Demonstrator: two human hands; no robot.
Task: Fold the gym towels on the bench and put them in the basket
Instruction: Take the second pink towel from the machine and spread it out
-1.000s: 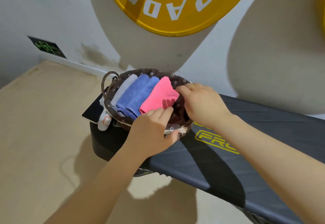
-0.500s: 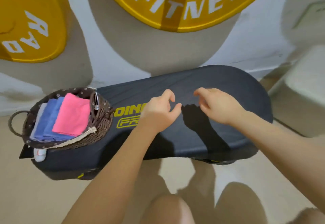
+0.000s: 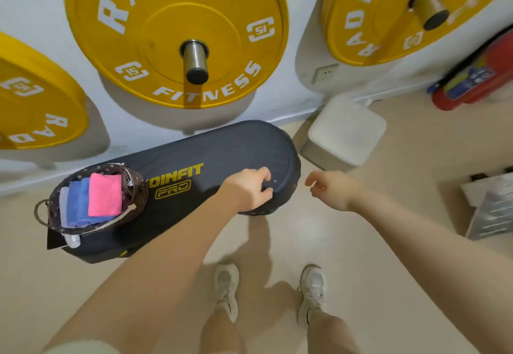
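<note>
Fingers of the left hand [image 3: 251,190] are loosely curled over the right end of the bench [image 3: 216,156], and they hold nothing; whether they press on the pad or only hang above it I cannot tell. The right hand [image 3: 330,188] is just beside that end, over the floor [image 3: 388,256], fingers also loosely bent and empty.

Outward from the hands, the black pad of the bench shows no loose towel. At its far left end stands the basket [image 3: 137,192], and inside it lie the folded towels side by side: a pink towel [image 3: 105,198], a blue towel [image 3: 79,203] and a pale towel [image 3: 63,203] (this last one is mostly hidden). So I judge the task is finished, or very close to it; nothing more to fold is visible.

Behind the bench, on the white wall [image 3: 36,6], hang yellow weight plates [image 3: 172,20]. A white box [image 3: 344,131] stands on the floor near the right end, and a red cylinder [image 3: 477,76] lies by the wall further right.
</note>
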